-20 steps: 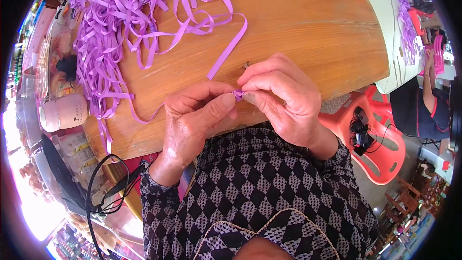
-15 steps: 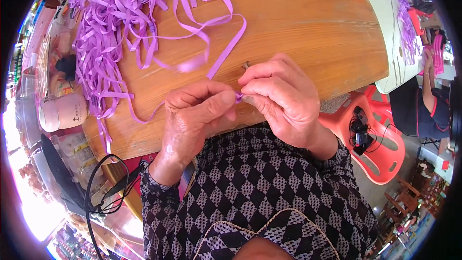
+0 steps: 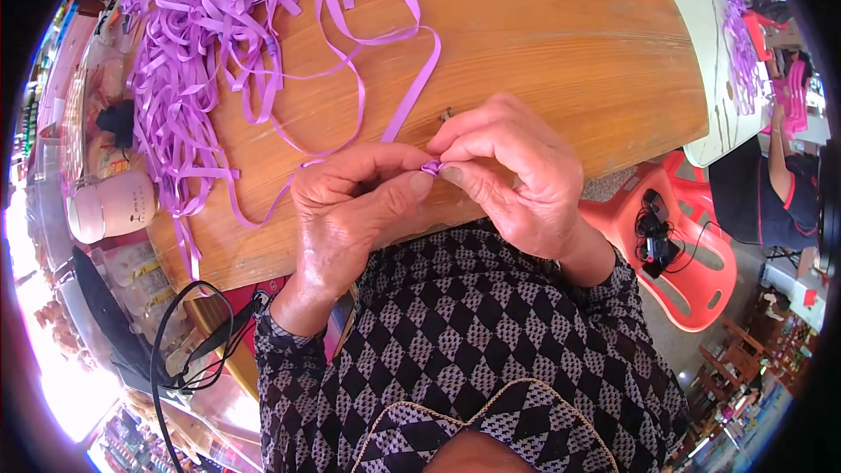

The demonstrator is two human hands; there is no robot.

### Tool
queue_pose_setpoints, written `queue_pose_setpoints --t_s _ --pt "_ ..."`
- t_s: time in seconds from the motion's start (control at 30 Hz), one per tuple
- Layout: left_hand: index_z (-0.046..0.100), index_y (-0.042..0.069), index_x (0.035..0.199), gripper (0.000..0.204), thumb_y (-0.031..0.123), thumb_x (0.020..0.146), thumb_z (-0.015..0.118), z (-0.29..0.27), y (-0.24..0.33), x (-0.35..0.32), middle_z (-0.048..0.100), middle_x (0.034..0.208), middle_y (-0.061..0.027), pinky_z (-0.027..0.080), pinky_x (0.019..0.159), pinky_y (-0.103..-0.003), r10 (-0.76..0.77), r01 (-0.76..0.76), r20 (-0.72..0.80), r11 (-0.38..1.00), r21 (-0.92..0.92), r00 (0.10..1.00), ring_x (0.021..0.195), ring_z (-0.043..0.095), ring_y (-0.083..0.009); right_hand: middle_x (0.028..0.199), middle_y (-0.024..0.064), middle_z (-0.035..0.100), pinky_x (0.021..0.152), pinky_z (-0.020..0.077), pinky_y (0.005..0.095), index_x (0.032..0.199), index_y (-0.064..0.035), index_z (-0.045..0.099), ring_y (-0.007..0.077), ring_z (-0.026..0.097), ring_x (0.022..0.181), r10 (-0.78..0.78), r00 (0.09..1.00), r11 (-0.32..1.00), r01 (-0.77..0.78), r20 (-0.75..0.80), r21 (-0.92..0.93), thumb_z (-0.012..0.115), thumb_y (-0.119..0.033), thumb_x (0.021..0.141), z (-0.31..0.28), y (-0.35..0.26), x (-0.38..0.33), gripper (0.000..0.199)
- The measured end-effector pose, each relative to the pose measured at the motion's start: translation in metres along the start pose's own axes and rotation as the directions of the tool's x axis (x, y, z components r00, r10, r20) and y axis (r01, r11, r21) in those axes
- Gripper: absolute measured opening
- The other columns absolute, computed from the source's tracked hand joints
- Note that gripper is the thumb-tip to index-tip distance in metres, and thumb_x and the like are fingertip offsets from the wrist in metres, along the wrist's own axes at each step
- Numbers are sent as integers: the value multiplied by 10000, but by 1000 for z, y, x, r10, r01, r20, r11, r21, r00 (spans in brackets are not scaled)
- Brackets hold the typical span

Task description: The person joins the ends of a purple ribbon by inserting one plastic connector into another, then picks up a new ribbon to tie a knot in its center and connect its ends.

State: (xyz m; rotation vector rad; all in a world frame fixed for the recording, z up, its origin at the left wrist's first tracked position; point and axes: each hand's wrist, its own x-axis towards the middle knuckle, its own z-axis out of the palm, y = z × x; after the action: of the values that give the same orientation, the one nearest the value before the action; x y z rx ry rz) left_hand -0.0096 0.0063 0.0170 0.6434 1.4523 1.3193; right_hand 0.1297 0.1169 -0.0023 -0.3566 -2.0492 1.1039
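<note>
Between my two hands, just above the table's near edge, is a small folded bit of purple ribbon [image 3: 431, 167]. My left hand [image 3: 363, 197] pinches it between thumb and forefinger. From the other side my right hand [image 3: 512, 175] grips it with thumb and fingertips. A strand of the same ribbon runs from behind my left hand back toward a big tangled heap of purple ribbon [image 3: 188, 44] at the far left. Beyond my hands a loose ribbon end lies on the wood. The exact shape of the fold is partly hidden by my fingers.
The wooden table [image 3: 561, 52] has a small metal piece [image 3: 446, 114] standing on it by my right fingers. A pale pink jar [image 3: 114, 208] and black cables [image 3: 162, 368] are at left. An orange plastic stool [image 3: 692, 289] holds a black device; another person [image 3: 780, 184] sits at far right.
The ribbon piece has turned, showing more of its fold between my fingertips. A loose strand that was swinging, blurred, beyond my left hand now rests in a still curve.
</note>
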Motion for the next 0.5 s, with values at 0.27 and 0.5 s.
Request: queue_pose_setpoints --t_s 0.27,0.5 --pt "658 -8 868 107 66 791 667 -6 -11 6 623 744 0 415 587 -161 -64 69 34 985 -157 997 653 525 -31 823 101 620 634 443 282 775 8 597 200 557 722 3 1000 1000 -3 23 -5 676 34 692 -2 2 1 117" --pt "657 -17 842 127 69 759 698 0 -7 7 617 715 -1 396 550 -161 -130 122 -20 967 -222 991 607 513 -37 850 106 620 648 451 283 825 15 606 206 560 747 20 1000 998 -21 23 51 696 12 682 -1 4 1 169"
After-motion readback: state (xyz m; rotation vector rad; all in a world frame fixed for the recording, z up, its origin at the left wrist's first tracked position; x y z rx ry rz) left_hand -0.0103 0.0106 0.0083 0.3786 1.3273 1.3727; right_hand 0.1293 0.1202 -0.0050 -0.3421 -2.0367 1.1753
